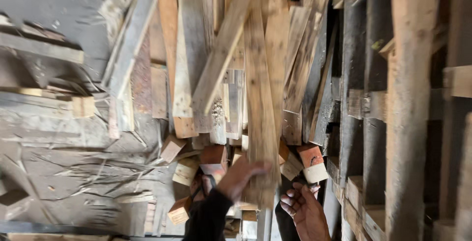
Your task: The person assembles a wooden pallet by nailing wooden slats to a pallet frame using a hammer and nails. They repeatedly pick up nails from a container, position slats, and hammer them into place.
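Head view of a heap of loose planks [206, 64]. The left hand [239, 176] closes, apparently gripping, on the near end of a long pale plank [260, 113] lying atop the heap. The right hand [306, 209] hangs open, palm up, just beside a small red-and-white wood block [312, 163].

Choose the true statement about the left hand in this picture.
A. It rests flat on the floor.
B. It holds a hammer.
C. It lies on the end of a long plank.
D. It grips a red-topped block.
C: the left hand is laid over the near end of the long plank, which runs up over the pile; the right hand is open below a red-topped block, not gripping it.
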